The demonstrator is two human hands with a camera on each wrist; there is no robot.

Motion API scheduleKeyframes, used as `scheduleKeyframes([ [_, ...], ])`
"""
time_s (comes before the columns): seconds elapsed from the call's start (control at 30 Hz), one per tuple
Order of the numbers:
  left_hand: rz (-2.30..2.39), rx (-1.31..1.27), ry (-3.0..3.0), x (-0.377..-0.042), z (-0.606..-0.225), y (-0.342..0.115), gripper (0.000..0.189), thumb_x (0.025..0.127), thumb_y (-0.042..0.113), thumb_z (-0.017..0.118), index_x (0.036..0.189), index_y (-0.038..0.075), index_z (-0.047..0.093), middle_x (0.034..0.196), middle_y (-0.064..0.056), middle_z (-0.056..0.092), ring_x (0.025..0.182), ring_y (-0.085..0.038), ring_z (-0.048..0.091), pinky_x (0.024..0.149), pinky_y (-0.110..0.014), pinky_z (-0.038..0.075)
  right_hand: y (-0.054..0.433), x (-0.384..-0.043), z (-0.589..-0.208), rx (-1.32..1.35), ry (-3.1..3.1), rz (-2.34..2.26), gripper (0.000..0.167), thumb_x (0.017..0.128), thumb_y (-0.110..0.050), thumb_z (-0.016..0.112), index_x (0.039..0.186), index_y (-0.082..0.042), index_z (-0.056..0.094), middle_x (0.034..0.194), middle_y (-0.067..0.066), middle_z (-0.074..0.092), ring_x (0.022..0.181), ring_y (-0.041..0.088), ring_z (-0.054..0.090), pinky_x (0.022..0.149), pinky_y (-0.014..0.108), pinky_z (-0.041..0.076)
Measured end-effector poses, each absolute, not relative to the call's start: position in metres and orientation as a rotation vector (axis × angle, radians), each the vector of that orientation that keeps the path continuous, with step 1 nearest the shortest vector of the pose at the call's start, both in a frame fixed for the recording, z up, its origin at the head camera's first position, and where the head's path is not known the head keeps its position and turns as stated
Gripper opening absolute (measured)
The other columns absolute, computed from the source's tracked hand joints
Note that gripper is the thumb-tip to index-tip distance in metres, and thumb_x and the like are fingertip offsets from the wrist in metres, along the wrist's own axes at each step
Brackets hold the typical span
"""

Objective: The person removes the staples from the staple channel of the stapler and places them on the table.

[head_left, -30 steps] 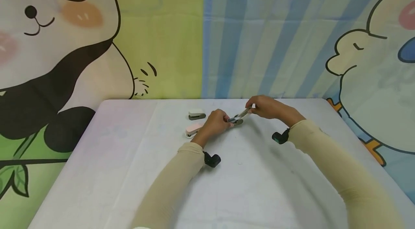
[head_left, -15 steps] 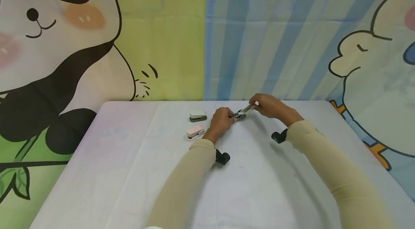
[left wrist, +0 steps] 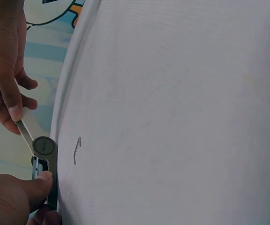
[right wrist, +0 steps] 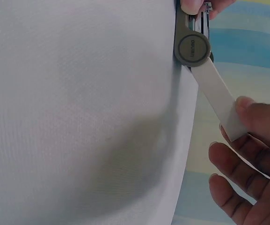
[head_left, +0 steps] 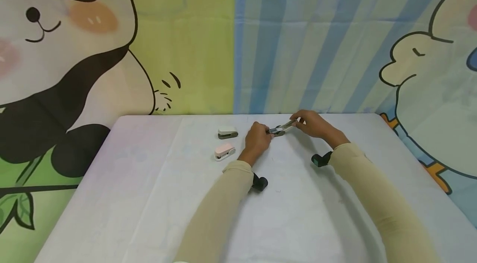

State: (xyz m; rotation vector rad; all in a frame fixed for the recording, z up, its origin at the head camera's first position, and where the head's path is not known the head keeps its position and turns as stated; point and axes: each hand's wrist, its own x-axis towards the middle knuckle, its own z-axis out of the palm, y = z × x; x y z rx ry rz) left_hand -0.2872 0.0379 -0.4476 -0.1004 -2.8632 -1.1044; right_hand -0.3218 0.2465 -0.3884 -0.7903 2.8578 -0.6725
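A grey-and-white stapler (head_left: 278, 133) is swung wide open near the back edge of the table. My left hand (head_left: 258, 138) grips its base end, the thumb pressing beside the metal staple channel in the left wrist view. At the other end my right hand (head_left: 316, 124) pinches the tip of the white top arm (right wrist: 217, 96) between thumb and index finger, its other fingers loosely bent. The round grey pivot (right wrist: 193, 49) sits between the two hands, with the arm angled away from the base. Part of the channel is hidden under the left fingers.
Left of my left hand lie a pink stapler (head_left: 225, 151) and, behind it, a white-and-grey stapler (head_left: 227, 132). A loose bent staple (left wrist: 77, 150) lies on the white-covered table (head_left: 149, 196). A printed cartoon cloth (head_left: 193, 47) hangs behind the table.
Both hands have shifted right along with the open stapler, the left one more. The pink stapler, partly covered by the left hand before, now shows whole.
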Motion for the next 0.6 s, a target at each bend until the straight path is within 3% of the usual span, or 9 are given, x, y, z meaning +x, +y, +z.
scheduleKeyframes([
  [0.1,-1.118,-0.109,-2.861,-0.289,-0.447,0.038,0.024,0.089,0.022,0.073,0.107,0.006,0.074,0.104,-0.007,0.059,0.087,-0.018,0.059,0.07,-0.031,0.048,0.247,-0.322,-0.388,-0.816,2.879,-0.686,0.032,0.098,-0.014,0.06,0.125,0.003,0.062,0.122,0.019,0.058,0.1,0.033,0.057,0.081,0.049,0.046],
  [0.27,-1.143,-0.119,-2.857,-0.292,-0.445,0.033,0.027,0.086,0.024,0.077,0.104,0.004,0.074,0.099,-0.006,0.062,0.086,-0.018,0.059,0.069,-0.031,0.048,0.241,-0.318,-0.385,-0.894,3.052,-0.595,0.038,0.098,-0.02,0.06,0.128,0.003,0.059,0.133,0.021,0.052,0.119,0.039,0.049,0.092,0.054,0.042],
  [0.47,-1.324,-0.139,-2.787,-0.292,-0.447,0.025,0.047,0.085,0.041,0.075,0.11,0.001,0.071,0.1,-0.009,0.063,0.084,-0.019,0.059,0.071,-0.033,0.049,0.23,-0.307,-0.381,-0.991,3.275,-0.385,0.032,0.097,-0.013,0.06,0.124,0.005,0.063,0.129,0.019,0.056,0.117,0.038,0.05,0.081,0.05,0.048],
  [0.6,-1.414,-0.249,-2.68,-0.293,-0.445,0.014,0.053,0.09,0.045,0.067,0.119,0.0,0.067,0.1,-0.007,0.062,0.089,-0.018,0.058,0.076,-0.033,0.049,0.221,-0.304,-0.379,-1.126,3.282,-0.426,0.03,0.094,-0.008,0.062,0.121,0.006,0.064,0.126,0.02,0.058,0.116,0.037,0.051,0.084,0.048,0.048],
])
